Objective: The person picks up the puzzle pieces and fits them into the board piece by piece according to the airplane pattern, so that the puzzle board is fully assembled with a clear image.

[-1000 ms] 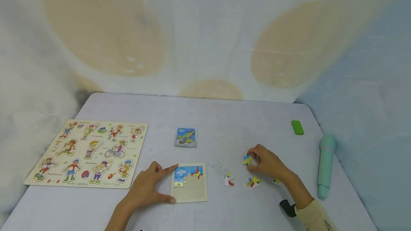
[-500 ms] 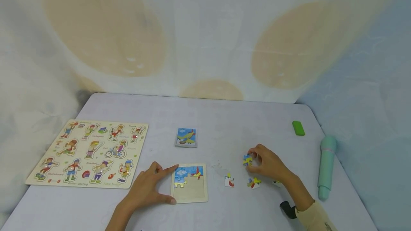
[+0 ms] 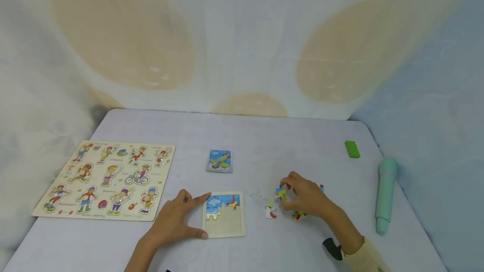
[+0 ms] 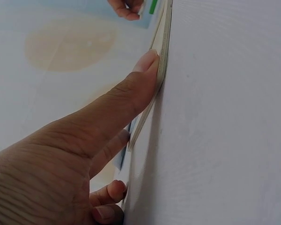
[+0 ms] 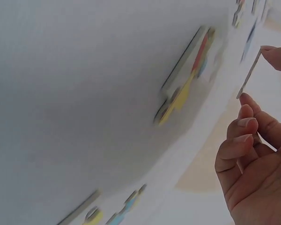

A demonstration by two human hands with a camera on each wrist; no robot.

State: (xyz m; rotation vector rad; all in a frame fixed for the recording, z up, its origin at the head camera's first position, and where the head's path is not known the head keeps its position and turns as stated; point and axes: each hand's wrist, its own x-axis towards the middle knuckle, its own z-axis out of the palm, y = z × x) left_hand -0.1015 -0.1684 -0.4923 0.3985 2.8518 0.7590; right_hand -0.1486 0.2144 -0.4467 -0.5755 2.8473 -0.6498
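My left hand (image 3: 175, 217) rests at the left side of a small square wooden puzzle tray (image 3: 231, 226), index finger at the upper corner and thumb at the lower. In the left wrist view the straight thumb (image 4: 143, 82) presses on the tray's edge. Blue sky pieces (image 3: 213, 205) fill the tray's top and left. My right hand (image 3: 308, 196) pinches a blue-and-yellow puzzle piece (image 3: 280, 193) between thumb and fingertips, seen edge-on in the right wrist view. A white-and-red loose piece (image 3: 270, 212) lies between tray and hand. Another loose piece (image 3: 300, 215) is partly hidden below that hand.
A picture card of a yellow plane (image 3: 219, 161) lies behind the tray. At left is a large sports-figure board (image 3: 103, 179). A green block (image 3: 352, 149) and a mint-green cylinder (image 3: 385, 196) lie at the right, near the table's edge.
My right hand has moved left, toward the tray, with the pinched puzzle piece. It uncovers a red-and-blue bit behind it. My left hand keeps its place on the tray.
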